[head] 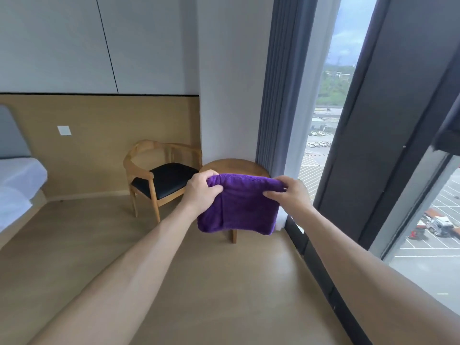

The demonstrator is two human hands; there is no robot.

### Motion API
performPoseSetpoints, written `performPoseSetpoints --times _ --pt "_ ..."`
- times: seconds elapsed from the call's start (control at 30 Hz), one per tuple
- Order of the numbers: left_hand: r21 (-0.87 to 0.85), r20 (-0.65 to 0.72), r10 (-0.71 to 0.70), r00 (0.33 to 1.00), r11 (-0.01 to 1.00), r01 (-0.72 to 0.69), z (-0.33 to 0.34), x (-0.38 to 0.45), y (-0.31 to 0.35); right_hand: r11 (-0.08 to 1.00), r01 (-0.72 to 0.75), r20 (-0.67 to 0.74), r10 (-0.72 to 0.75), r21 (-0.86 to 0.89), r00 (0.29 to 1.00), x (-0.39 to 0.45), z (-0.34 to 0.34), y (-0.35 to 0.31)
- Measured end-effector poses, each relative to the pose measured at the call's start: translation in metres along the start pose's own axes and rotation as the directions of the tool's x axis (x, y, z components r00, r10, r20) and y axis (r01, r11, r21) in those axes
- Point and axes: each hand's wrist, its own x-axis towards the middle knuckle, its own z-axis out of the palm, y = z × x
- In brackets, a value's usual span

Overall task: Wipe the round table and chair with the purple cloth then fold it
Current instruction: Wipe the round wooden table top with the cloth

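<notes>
The cloth (239,205) hangs in the air, doubled over, and each of the hands pinches one top corner: the left hand (202,189) and the right hand (290,192). If one pinch loosens, I think the layers may slide apart and the fold will open. The cloth is in front of the surface (231,165), with the chair (161,175) left of the surface.
</notes>
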Motion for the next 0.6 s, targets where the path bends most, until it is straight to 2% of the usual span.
performPoseSetpoints --times 0.17,0.4,0.6 --pt "0.008 -0.021 -0.064 0.998 0.998 0.064 0.027 0.107 -0.018 0.999 0.018 0.063 -0.016 -0.038 0.998 0.126 0.015 0.029" --pt "-0.012 -0.040 -0.159 0.987 0.987 0.158 0.043 0.211 -0.057 0.991 -0.046 0.248 0.013 0.129 0.969 0.239 0.049 0.043" --pt "-0.138 0.028 -0.194 0.981 0.971 0.196 0.071 0.293 -0.107 0.990 -0.047 0.258 0.011 0.134 0.966 0.319 0.085 0.083"
